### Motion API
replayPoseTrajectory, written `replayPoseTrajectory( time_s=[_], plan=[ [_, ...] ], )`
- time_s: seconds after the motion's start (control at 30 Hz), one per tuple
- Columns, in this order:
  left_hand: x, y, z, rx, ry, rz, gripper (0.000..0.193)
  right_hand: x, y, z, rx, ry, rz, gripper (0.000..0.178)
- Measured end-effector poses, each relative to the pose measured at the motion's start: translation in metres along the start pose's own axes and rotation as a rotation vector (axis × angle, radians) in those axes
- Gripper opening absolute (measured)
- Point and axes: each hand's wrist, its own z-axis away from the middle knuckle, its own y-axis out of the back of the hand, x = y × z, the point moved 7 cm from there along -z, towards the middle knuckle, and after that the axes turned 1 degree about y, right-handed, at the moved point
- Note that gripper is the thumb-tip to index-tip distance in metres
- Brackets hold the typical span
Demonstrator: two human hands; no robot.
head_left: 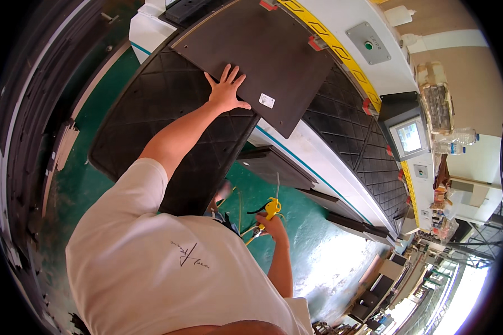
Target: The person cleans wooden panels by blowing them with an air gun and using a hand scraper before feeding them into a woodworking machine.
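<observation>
My left hand [224, 94] lies with spread fingers on a dark brown panel [257, 53], near its front-left edge. A white label [266, 100] is stuck on the panel close to that hand. The panel rests partly on a black grooved machine table [167, 111] and reaches to the yellow guide strip. Lower down and to the right, my right hand [271, 228] is closed around a yellow air blow gun [272, 208]. Its thin metal nozzle points up, away from me, and a yellow hose [250, 241] runs from its lower end.
More dark panels [276, 164] lean against the machine's white base, above the green floor [313, 234]. A small screen [409, 138] and a plate with a green button [369, 46] sit along the machine's far side. Stacked dark boards [36, 139] stand at the left.
</observation>
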Motion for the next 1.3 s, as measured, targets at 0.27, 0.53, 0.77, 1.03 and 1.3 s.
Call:
replayPoseTrajectory(
  time_s=[0.27,0.53,0.77,1.03,1.3],
  plan=[
    [0.016,-0.003,-0.013,-0.018,0.011,0.01,0.114,-0.046,0.011,0.005,-0.046,0.255,-0.618,0.048],
    [0.015,0.002,-0.013,-0.005,0.017,0.016,0.111,-0.238,0.031,0.038,-0.076,0.692,-0.935,0.059],
    [0.017,0.003,-0.013,0.008,0.01,0.021,0.106,-0.412,0.06,0.081,-0.165,1.078,-0.988,0.043],
    [0.017,0.005,-0.013,0.012,0.019,0.01,0.105,-0.471,0.085,0.081,0.075,0.943,-0.979,0.031],
    [0.017,0.003,-0.013,-0.021,0.037,-0.026,0.106,-0.489,0.091,0.063,0.179,0.929,-0.947,0.028]
  ],
)
